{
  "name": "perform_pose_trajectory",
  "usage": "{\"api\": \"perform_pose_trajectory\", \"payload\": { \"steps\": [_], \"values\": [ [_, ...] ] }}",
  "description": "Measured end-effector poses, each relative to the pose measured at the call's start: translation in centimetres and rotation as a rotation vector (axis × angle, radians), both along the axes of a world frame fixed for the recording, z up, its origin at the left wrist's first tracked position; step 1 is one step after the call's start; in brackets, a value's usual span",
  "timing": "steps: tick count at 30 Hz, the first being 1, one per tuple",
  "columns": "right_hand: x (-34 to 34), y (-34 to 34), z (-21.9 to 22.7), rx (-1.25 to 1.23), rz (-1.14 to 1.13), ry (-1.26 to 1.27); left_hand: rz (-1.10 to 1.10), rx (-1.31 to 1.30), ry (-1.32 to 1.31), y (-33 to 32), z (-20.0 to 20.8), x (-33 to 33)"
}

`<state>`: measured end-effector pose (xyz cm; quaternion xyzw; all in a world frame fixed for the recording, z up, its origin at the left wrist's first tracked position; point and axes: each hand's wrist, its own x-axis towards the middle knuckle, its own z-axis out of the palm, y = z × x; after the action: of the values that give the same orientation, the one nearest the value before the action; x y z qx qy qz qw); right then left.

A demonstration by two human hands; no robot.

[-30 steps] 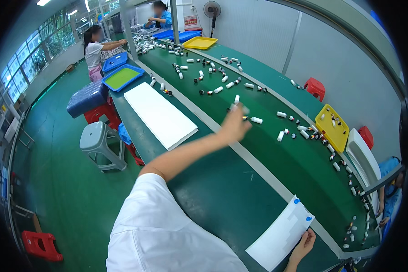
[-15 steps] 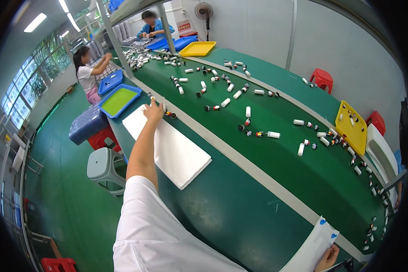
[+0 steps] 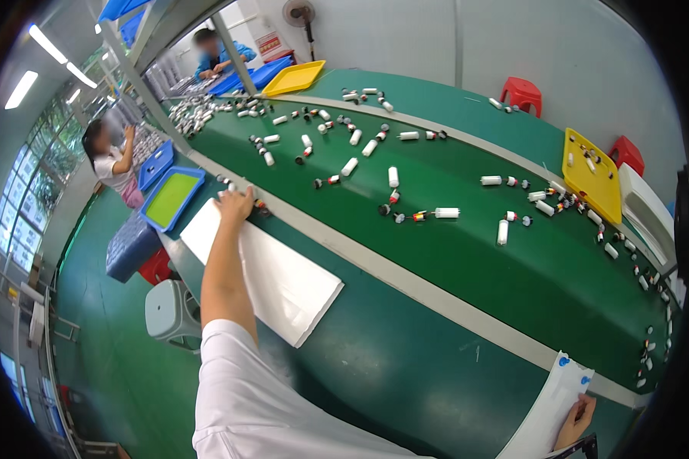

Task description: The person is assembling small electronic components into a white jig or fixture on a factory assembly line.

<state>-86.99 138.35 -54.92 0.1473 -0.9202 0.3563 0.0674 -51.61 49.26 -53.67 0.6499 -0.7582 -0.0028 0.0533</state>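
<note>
My left hand reaches out over the far end of a folded white sheet, its fingers apart at the grey rail. A small white part lies right by the fingertips, and a red-and-black part is just right of the hand. Whether a fingertip touches the white part, I cannot tell. At the lower right, my right hand rests with curled fingers against a white strip that has blue pins at its top. Anything inside those fingers is hidden.
White cylinders with black-and-red ends lie scattered over the green belt beyond the rail. Blue-rimmed tray, grey stool and a co-worker are at left. Another person sits farther back. A yellow tray stands far right.
The whole view has shifted slightly, carrying the left side of the scene leftward. My left hand stays by the small parts at the rail. My right hand keeps its place beside the pinned strip.
</note>
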Motion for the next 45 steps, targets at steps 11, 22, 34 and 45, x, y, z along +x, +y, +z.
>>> {"api": "perform_pose_trajectory", "payload": {
  "steps": [11, 22, 34, 45],
  "values": [
    [-0.6, -1.2, -0.8, -0.079, 0.077, -0.015, -0.336, -0.198, 0.547, 1.6, -3.4, -12.1],
    [1.9, -4.7, 5.3, 0.044, 0.124, 0.274, -0.055, -0.436, 0.352, 4.6, -2.3, -13.3],
    [0.2, -3.5, 2.1, 0.052, 0.084, 0.305, -0.106, -0.302, 0.238, -1.3, -3.6, -5.1],
    [0.4, -3.9, 2.9, 0.121, -0.023, 0.198, -0.110, -0.409, 0.517, -2.4, -3.8, -5.5]
  ]
}}
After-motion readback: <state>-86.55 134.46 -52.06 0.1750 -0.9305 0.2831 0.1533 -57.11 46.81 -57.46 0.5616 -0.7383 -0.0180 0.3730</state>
